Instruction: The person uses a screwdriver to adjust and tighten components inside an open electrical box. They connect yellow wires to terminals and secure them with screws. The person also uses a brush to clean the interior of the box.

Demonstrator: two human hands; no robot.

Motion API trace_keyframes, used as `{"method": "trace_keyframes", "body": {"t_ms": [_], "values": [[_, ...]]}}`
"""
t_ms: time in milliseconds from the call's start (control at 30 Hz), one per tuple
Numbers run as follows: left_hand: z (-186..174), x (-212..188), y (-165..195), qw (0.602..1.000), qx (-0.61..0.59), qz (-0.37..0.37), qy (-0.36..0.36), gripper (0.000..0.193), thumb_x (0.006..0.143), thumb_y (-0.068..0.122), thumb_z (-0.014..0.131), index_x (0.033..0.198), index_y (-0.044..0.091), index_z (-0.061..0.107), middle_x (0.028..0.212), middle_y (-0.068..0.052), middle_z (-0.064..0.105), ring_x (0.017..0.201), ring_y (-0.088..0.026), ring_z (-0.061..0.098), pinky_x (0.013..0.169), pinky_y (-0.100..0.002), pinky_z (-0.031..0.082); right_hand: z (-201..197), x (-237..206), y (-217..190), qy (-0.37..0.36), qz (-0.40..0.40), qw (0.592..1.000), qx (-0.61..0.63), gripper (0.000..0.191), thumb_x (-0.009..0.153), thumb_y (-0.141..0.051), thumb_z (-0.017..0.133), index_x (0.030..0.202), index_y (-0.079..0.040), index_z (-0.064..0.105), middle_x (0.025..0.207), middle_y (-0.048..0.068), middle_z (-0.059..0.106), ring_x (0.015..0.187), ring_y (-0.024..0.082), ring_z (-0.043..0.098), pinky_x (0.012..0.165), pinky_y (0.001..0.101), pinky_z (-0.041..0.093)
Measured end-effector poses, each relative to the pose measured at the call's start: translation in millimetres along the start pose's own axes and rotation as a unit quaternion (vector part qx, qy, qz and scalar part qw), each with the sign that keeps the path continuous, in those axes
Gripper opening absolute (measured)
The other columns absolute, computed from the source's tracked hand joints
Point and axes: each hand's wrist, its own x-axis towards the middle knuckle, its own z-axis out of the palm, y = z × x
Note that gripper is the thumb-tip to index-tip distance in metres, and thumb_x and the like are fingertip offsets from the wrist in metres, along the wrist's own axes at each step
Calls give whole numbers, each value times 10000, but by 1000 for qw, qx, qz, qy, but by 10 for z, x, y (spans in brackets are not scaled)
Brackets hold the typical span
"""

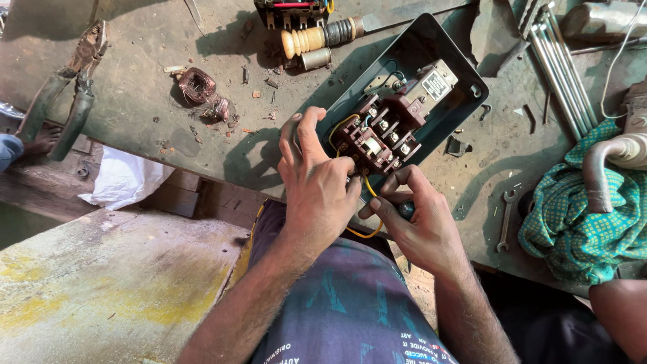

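Looking down from the head camera, I see both my hands meeting at the near end of a dark switch box [431, 47] that lies open on a grimy workbench [141, 101]. The box runs diagonally — its long axis goes from my hands up and away to the right. Inside it sits a brown contactor [384, 135] with screw terminals, and a yellow wire [367, 192] loops out of its near edge toward me. My left hand [317, 185] lies just left of the contactor, fingers curled over the box's near rim and pressing against the block's side, steadying it. My right hand [418, 219] is below and slightly right of the block, clenched around a dark tool handle [406, 210] — a screwdriver, I judge; its tip is hidden between my hands, so I cannot tell which terminal it meets. The contactor lies up and a little right of the left fingers, directly ahead of the right hand, and both hands are about equally close. Elsewhere on the bench: pliers [67, 87] far left, a copper coil [197, 85], a wooden-handled tool [317, 39] at top, a small spanner [505, 219], and a green patterned cloth [579, 216] at right.
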Motion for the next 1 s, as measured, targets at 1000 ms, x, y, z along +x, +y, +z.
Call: {"method": "trace_keyframes", "body": {"t_ms": [1000], "values": [[352, -298, -21, 988, -64, 29, 139, 118, 888, 30, 768, 981, -29, 725, 1591, -223, 325, 1505, -420, 245, 1239, -541, 285, 160, -116, 100, 121, -225, 938, -233, 131, 892, -118, 749, 1011, -66, 736, 828, 133, 759, 694, 288, 751, 593, 392, 576]]}}
